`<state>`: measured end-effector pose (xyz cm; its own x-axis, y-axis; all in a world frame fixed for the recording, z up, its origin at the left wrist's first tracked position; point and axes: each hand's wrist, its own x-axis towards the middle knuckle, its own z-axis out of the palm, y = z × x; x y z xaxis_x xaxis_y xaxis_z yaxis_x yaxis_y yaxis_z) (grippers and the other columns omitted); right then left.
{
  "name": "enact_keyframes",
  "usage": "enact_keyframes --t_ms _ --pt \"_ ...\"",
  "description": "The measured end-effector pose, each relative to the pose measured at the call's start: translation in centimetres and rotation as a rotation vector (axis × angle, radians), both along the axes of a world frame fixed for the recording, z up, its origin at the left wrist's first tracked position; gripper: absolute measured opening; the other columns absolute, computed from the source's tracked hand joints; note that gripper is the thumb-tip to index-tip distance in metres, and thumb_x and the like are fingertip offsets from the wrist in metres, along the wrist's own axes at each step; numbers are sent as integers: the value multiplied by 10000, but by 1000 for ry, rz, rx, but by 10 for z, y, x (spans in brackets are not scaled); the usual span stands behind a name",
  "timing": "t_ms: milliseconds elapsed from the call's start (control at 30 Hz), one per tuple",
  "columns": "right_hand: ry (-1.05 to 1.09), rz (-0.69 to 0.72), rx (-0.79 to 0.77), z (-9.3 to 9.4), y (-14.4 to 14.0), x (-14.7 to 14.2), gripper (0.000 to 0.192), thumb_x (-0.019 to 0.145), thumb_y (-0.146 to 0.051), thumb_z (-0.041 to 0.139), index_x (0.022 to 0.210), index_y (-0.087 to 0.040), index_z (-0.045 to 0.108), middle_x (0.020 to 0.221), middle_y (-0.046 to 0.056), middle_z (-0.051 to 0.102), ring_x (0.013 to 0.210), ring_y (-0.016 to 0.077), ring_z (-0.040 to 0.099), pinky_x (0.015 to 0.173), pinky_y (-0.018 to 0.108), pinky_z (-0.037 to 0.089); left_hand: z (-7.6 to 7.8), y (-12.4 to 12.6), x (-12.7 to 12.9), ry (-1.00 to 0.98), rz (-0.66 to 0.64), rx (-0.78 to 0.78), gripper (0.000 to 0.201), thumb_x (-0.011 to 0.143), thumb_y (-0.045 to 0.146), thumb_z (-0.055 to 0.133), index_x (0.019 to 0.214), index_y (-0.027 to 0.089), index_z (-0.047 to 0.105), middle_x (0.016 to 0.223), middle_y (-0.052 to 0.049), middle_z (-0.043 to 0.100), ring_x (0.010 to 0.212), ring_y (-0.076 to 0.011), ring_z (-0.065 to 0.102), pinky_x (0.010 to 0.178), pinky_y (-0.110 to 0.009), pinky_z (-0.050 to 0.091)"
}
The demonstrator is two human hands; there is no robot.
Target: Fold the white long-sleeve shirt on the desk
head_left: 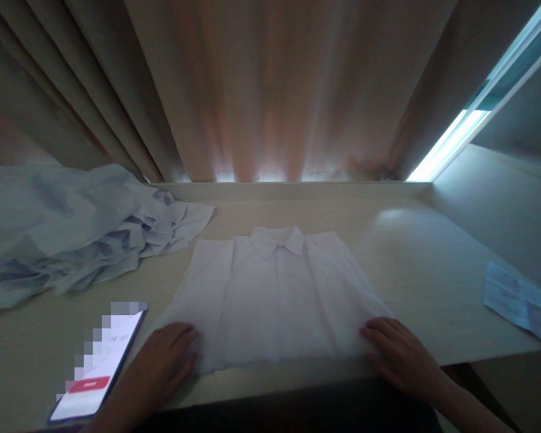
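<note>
A white collared shirt (pixel 275 300) lies front side up on the pale table, its collar toward the far side and its near edge toward me. At its near left corner, my left hand (pixel 166 355) is closed, fingers on top and thumb below, pinching the cloth. My right hand (pixel 399 355) grips the near right corner in the same way. Vertical creases run down both sides of the shirt front, and the sleeves cannot be clearly made out.
A heap of crumpled white cloth (pixel 94 222) covers the table's far left. A phone with a lit screen (pixel 101 367) lies beside my left forearm. At the right edge rests a folded paper-like sheet (pixel 518 300). Brown curtains (pixel 270 90) hang behind the table (pixel 401 258).
</note>
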<state>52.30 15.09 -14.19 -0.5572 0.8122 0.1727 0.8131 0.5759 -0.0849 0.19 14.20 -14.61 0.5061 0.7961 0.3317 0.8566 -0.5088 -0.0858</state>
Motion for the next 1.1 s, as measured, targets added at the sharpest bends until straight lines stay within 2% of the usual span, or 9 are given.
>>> enact_keyframes --t_ms 100,200,267,367,500,667,867,967,1100 --pt "50 -162 72 -4 30 -15 343 876 -335 463 1166 -194 578 1193 133 590 1093 259 548 923 442 458 -16 31 1 -25 165 -72 449 877 432 351 1195 191 555 1217 -120 598 1136 -256 543 949 -428 465" --pt "31 -257 86 -20 61 -32 490 905 -404 397 1310 -135 466 1371 167 448 1256 277 418 1016 458 385 -36 53 14 -12 280 -133 561 878 484 337 1301 139 465 1367 -160 464 1279 -294 411 1036 -474 379" --pt "-1 -278 71 -33 72 -39 548 906 -440 376 1361 -136 409 1421 159 387 1310 278 347 1049 465 342 -47 56 21 5 309 -147 606 868 515 350 1342 142 414 1419 -162 394 1327 -304 333 1062 -493 338" --pt "-35 -313 69 -49 72 -39 578 900 -473 366 1390 -167 372 1447 136 352 1340 286 290 1070 481 298 -56 49 25 29 319 -140 632 863 527 354 1376 159 358 1454 -146 338 1361 -295 262 1092 -495 290" --pt "-63 -336 92 -58 59 -34 619 893 -501 366 1412 -165 330 1469 138 306 1354 306 246 1076 500 274 -58 37 23 52 319 -130 637 867 511 347 1396 157 319 1466 -146 318 1372 -289 236 1099 -482 278" --pt "-107 -311 109 -58 56 -33 620 899 -491 346 1403 -129 341 1471 161 289 1372 300 190 1093 509 226 -58 37 28 37 341 -129 647 858 526 355 1383 149 346 1456 -158 332 1360 -306 263 1099 -494 261" --pt "-102 -299 107 -61 52 -31 611 899 -489 344 1408 -152 333 1473 151 291 1370 292 199 1090 520 226 -61 26 26 16 345 -135 630 861 528 346 1370 157 374 1453 -150 337 1358 -305 267 1087 -503 281" --pt "-80 -305 120 -55 51 -32 628 892 -491 366 1420 -156 308 1480 144 278 1373 296 186 1096 521 217 -64 22 22 21 332 -127 641 863 530 344 1384 157 347 1458 -149 330 1364 -306 250 1087 -502 287" --pt "-21 -322 156 -39 67 -52 651 906 -481 332 1446 -131 231 1491 140 252 1385 282 141 1111 504 203 -57 44 31 -20 322 -98 673 858 536 353 1380 111 342 1463 -170 313 1376 -312 211 1113 -493 247"
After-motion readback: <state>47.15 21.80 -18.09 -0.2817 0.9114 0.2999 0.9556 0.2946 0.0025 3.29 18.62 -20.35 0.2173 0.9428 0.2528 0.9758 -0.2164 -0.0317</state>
